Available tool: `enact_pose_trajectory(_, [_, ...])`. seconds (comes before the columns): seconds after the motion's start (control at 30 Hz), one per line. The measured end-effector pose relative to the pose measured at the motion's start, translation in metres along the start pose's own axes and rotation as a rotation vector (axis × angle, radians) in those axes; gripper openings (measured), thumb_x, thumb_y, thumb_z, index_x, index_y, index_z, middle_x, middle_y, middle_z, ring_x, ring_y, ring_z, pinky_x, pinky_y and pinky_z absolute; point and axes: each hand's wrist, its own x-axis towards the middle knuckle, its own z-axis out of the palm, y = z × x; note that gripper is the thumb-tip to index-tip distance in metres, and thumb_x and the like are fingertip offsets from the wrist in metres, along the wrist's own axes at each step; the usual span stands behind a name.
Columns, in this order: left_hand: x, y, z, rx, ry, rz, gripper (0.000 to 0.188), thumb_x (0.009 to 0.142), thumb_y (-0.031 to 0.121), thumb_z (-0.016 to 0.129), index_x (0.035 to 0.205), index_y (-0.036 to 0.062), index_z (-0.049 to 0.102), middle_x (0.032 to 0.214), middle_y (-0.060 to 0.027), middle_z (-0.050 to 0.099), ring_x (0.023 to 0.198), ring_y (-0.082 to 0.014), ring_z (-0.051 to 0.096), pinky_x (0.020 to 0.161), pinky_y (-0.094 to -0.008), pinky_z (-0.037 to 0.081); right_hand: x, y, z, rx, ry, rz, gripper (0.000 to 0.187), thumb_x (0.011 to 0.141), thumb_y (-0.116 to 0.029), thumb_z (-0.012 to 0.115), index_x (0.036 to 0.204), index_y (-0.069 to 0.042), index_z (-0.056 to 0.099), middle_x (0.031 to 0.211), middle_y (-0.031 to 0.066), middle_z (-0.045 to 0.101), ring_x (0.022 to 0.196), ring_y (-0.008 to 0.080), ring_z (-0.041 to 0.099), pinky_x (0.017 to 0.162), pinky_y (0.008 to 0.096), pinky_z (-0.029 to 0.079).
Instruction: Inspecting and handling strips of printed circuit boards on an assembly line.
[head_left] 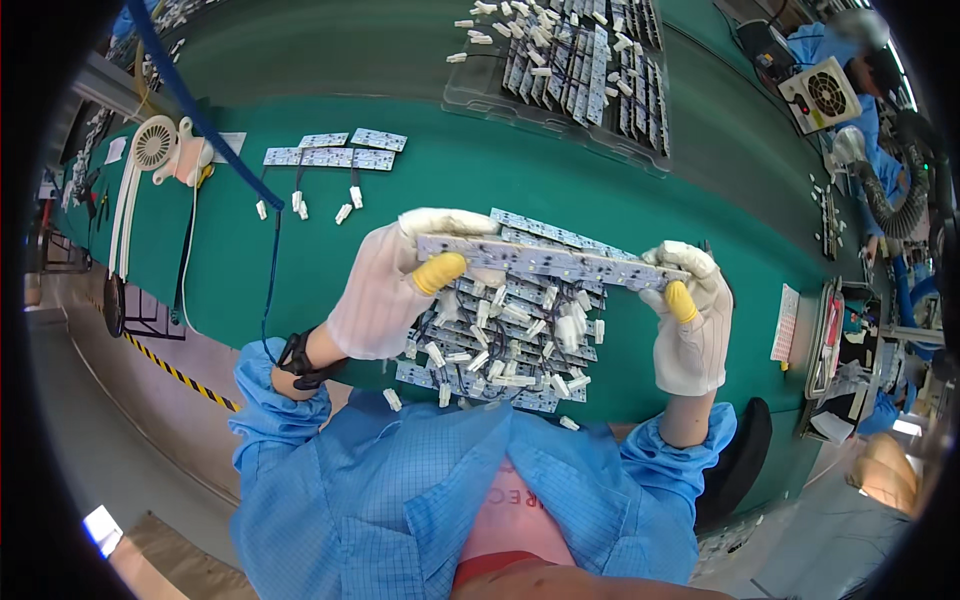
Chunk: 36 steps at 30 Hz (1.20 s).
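Note:
Between my two gloved hands stretches a long, narrow LED circuit board strip (550, 262), pale with small components along it. My left hand (425, 265) grips its left end, the yellow-tipped thumb on the near face and the fingers behind. At the right end my right hand (688, 290) pinches it the same way. Just beyond it another board strip (560, 232) shows in part; whether I hold that one too I cannot tell. Below the strip lies a pile of similar boards (470, 378) with white plug connectors (515, 312) on dark wires, partly hidden by the held strip.
Several short boards (330, 157) with connectors lie at the far left of the green mat (300, 110). A clear tray (470, 105) full of boards stands at the back. A blue cord (205, 120) hangs at left near a small fan (155, 145). Another fan unit (825, 95) stands far right.

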Motion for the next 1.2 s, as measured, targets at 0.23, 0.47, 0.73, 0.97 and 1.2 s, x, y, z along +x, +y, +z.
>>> enact_pose_trajectory(0.23, [0.001,-0.017,0.003,-0.064,0.130,0.318,0.048,0.076,0.021,0.074,0.116,-0.0004,0.059,0.100,-0.0092,0.068,0.085,-0.0148,0.065,0.076,-0.0263,0.051,0.004,0.008,-0.006,-0.071,0.132,0.039,0.036,0.090,-0.025,0.061,0.113,0.002,0.057,0.064,0.0054,0.061,0.053,0.0095,0.055,0.051,0.0171,0.041])
enact_pose_trajectory(0.47, [-0.004,-0.017,-0.013,0.244,0.122,0.382,0.044,0.074,0.025,0.076,0.110,0.0023,0.063,0.099,-0.0096,0.066,0.088,-0.0157,0.063,0.081,-0.0287,0.048,0.001,0.002,-0.014,-0.055,0.041,0.052,0.040,0.090,-0.029,0.060,0.113,0.003,0.056,0.062,0.0063,0.062,0.055,0.0098,0.057,0.050,0.0192,0.041])
enact_pose_trajectory(0.73, [0.000,-0.023,-0.024,0.207,0.121,0.428,0.049,0.078,0.036,0.072,0.112,0.0013,0.061,0.099,-0.0130,0.069,0.108,-0.0215,0.057,0.103,-0.0416,0.036,-0.001,-0.007,-0.011,-0.101,0.001,0.024,0.046,0.089,-0.036,0.063,0.113,0.002,0.055,0.066,0.0049,0.058,0.049,0.0085,0.052,0.047,0.0180,0.039])
enact_pose_trajectory(0.97, [0.005,-0.020,-0.023,0.317,0.172,0.465,0.050,0.082,0.043,0.067,0.106,-0.0006,0.064,0.094,-0.0128,0.069,0.098,-0.0193,0.062,0.101,-0.0417,0.039,-0.004,-0.005,-0.010,0.041,-0.013,0.027,0.053,0.087,-0.043,0.064,0.112,0.003,0.055,0.077,0.0084,0.061,0.050,0.0081,0.052,0.048,0.0174,0.040])
enact_pose_trajectory(1.2, [0.003,-0.018,-0.021,0.119,0.191,0.442,0.041,0.080,0.014,0.072,0.114,-0.0051,0.060,0.105,-0.0141,0.067,0.099,-0.0171,0.062,0.091,-0.0296,0.047,-0.007,-0.019,0.001,-0.103,0.064,0.054,0.051,0.084,-0.042,0.067,0.110,0.001,0.055,0.064,0.0051,0.057,0.051,0.0093,0.052,0.049,0.0209,0.038])
